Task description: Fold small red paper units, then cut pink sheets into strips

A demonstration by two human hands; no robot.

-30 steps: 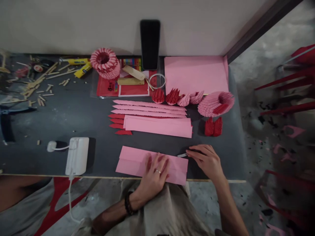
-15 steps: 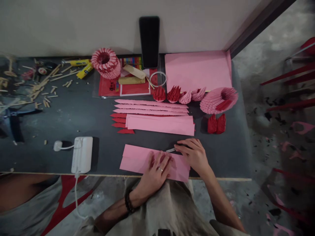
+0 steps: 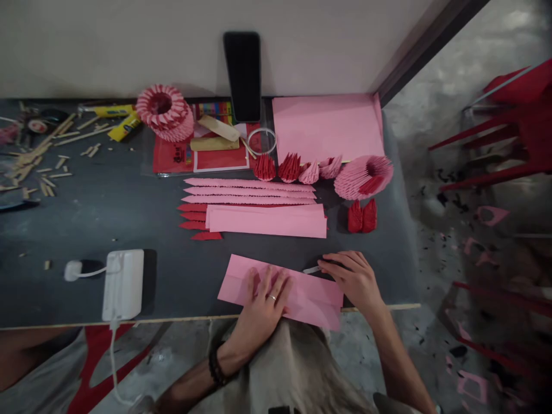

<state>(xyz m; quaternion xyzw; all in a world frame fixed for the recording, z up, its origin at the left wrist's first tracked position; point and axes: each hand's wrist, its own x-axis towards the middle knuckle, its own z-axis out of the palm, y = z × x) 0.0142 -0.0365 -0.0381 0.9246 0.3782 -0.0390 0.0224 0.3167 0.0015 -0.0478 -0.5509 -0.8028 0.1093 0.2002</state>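
My left hand [image 3: 266,299], a ring on one finger, lies flat with its fingers apart on a pink paper sheet [image 3: 308,296]. The sheet slants at the table's front edge, and its lower right corner sticks out past that edge. A faint crease runs along it. Between the fingertips of my right hand [image 3: 351,279] is a thin, pale, flat tool [image 3: 311,269], pinched at one end; its exact kind is unclear. The tool's free end lies by the sheet's upper edge, and the right hand rests over the sheet's right part.
Beyond the sheet lie pink paper strips [image 3: 267,221] and jagged folded strips [image 3: 250,191]. Folded paper pieces [image 3: 364,178] stand at the right. A phone [image 3: 244,77] leans on the wall. A white power strip [image 3: 123,284] and wooden sticks [image 3: 38,152] occupy the left.
My view has shifted to the right. The sheet's left end showed two offset layers and now shows one even outline. My right hand with the tool is farther from my left hand.
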